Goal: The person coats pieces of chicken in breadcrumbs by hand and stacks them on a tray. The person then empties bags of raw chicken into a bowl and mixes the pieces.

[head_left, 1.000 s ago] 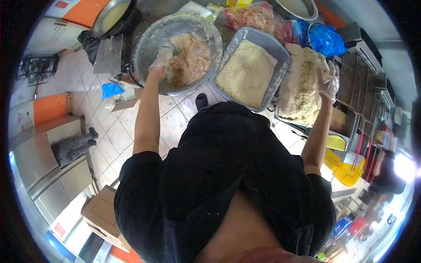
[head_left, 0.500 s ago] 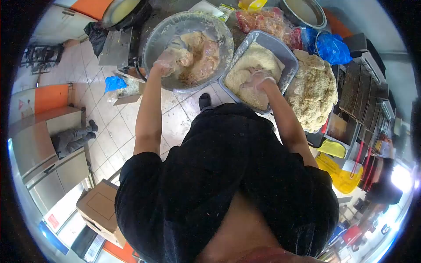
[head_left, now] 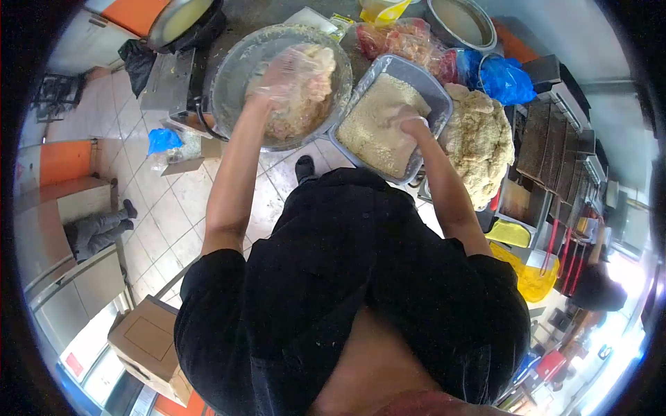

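"Tiled floor (head_left: pixel 180 208) stretches off to the left from where we stand. What's just changed?"

"Left hand (head_left: pixel 281 78), in its clear glove: a moment ago it was lower in the round tub (head_left: pixel 227 93), now it's lifted over it, grip closed round a clump of wet meat (head_left: pixel 319 73). Right hand (head_left: pixel 409 119) is sunk in the crumbs (head_left: pixel 374 125), as it was just before; I can't tell whether that grip is apart or together."

"Meaning what?"

"I'd judge the wet side and the dry side are being worked at once."

"And the containers?"

"Left to right: a dark pan (head_left: pixel 209 31) of yellowish liquid; the tub, smeared pale, with more wet mixture below the hand; the grey bin (head_left: pixel 423 84), heaped with those crumbs; a metal pan (head_left: pixel 491 35) of cloudy liquid at the back; then a crumb-covered mound (head_left: pixel 479 149), its support mostly hidden, near a blue bag (head_left: pixel 508 82)."
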Demonstrator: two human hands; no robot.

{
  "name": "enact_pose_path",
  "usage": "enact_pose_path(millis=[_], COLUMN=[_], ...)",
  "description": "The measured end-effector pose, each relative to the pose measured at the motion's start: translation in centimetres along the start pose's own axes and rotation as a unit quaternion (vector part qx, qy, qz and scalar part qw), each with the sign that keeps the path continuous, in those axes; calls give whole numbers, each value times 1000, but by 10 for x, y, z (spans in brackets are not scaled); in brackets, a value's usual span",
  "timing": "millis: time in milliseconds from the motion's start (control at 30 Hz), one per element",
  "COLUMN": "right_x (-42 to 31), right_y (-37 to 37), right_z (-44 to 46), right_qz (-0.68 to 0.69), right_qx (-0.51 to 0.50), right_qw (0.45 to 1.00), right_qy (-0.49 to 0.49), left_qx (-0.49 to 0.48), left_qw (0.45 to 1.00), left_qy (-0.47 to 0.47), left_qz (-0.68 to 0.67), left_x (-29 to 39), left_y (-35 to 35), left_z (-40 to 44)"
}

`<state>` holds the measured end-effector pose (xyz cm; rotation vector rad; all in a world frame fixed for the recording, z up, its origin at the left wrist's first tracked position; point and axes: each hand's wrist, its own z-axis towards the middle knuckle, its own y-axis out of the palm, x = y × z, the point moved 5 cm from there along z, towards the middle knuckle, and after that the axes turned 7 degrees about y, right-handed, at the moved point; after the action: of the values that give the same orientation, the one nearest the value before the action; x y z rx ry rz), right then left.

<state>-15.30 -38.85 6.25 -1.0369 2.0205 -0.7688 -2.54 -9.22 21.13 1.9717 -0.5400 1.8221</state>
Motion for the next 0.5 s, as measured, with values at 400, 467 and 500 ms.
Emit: enact_pose_path(millis=[400, 467, 500], right_x=[60, -5, -39], right_y=[-43, -75, -91], right_z=[33, -18, -46], right_qz=[297, 235, 199], right_qx=[37, -4, -27], right_qw=[908, 953, 969], right_qy=[-292, -193, -144], left_qx=[-340, -330, -333], left_qw=[837, 817, 817], left_qy=[340, 417, 416], left_qz=[262, 221, 221], left_x=[-49, -57, -52], left_y=[164, 153, 144], left_z=[-43, -52, -53])
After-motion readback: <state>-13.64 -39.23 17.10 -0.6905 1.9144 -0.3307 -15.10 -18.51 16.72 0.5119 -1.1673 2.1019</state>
